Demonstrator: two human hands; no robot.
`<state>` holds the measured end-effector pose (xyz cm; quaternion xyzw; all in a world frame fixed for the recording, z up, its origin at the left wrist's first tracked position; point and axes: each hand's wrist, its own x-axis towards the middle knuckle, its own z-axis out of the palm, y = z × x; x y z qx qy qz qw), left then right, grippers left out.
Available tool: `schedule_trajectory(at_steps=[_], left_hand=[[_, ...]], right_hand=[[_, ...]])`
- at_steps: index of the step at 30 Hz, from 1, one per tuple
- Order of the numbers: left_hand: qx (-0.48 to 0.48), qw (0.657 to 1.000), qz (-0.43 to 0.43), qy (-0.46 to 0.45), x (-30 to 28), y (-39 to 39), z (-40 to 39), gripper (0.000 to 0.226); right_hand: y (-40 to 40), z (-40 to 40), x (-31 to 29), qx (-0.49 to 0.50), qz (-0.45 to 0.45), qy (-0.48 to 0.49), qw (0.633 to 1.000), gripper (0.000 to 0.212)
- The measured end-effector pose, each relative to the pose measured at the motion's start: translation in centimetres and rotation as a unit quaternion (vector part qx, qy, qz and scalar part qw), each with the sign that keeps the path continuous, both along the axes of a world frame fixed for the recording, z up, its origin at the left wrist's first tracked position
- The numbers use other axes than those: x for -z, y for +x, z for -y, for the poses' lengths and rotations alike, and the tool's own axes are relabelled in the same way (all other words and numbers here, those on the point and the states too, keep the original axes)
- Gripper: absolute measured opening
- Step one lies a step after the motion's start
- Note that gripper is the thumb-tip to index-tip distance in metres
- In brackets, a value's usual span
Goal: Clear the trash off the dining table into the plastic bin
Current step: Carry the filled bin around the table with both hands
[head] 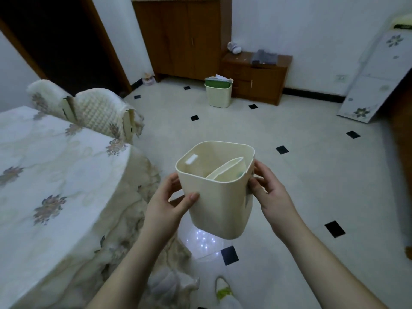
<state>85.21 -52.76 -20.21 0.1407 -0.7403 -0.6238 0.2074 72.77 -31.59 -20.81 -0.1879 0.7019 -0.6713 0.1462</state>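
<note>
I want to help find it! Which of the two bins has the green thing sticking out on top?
The woven-looking bin standing on the floor by the wooden cabinet. The plain cream bin held in both hands shows no green top.

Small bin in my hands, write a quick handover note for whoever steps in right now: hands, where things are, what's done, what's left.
Left hand: gripping the small bin on its left side.
Right hand: gripping its right side.
Small bin: held in the air over the floor, beside the table, upright, slightly tilted; a pale piece of trash lies inside.
Larger bin: on the floor by the cabinet, already stuffed.
Done: the visible part of the table shows no trash.
Left: check the table's unseen part; likely set down or empty the small bin.
</note>
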Motion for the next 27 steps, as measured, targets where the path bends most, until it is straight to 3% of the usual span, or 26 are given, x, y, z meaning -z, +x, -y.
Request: schedule_trajectory(at_steps=[15, 22, 27], left_hand=[[-0.130, 0.990, 0.034, -0.042, 0.6, -7.4, 11.2, 0.054], [-0.236, 0.970, 0.055, -0.035, 1.0, -10.4, 14.0, 0.049], [-0.301, 0.952, 0.053, -0.018, 0.7, -15.3, 15.8, 0.058]], right_hand=[[-13.1, 14.1, 0.8, -0.157, 0.006, 0.004, 0.988, 0.054], [-19.5, 21.3, 1.5, -0.262, -0.005, 0.024, 0.965, 0.052], [-25.5, 26.3, 2.0, -0.335, 0.009, 0.019, 0.942, 0.055]])
